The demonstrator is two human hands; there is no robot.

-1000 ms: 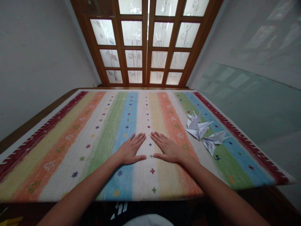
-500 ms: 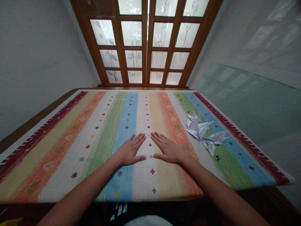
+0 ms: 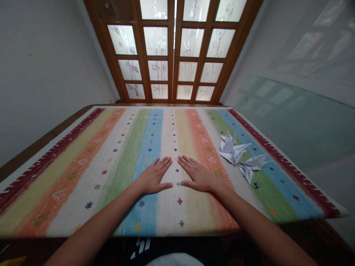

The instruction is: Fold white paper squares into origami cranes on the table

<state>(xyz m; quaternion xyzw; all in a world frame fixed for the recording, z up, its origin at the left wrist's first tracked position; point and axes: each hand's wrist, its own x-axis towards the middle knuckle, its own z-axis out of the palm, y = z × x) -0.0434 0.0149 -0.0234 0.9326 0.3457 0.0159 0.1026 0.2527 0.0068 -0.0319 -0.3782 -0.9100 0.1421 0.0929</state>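
Observation:
My left hand [image 3: 154, 177] lies flat, palm down, on the striped tablecloth [image 3: 119, 177], over its blue stripe and the pale one beside it. Opposite it, my right hand [image 3: 198, 175] rests flat on the cream and orange stripes. The fingers of both are stretched out, with a narrow gap between the two hands. Neither holds anything. To the right of my right hand, several folded white paper cranes [image 3: 235, 152] sit close together on the cloth, apart from my fingers. One paper crane [image 3: 252, 166] is nearest the right side.
The cloth covers a wooden table [image 3: 55, 131] whose edge shows at the left. Wooden doors [image 3: 173, 58] with frosted panes stand beyond the far edge. A pale wall [image 3: 41, 66] rises on the left, and a greenish glass panel [image 3: 294, 114] is along the right.

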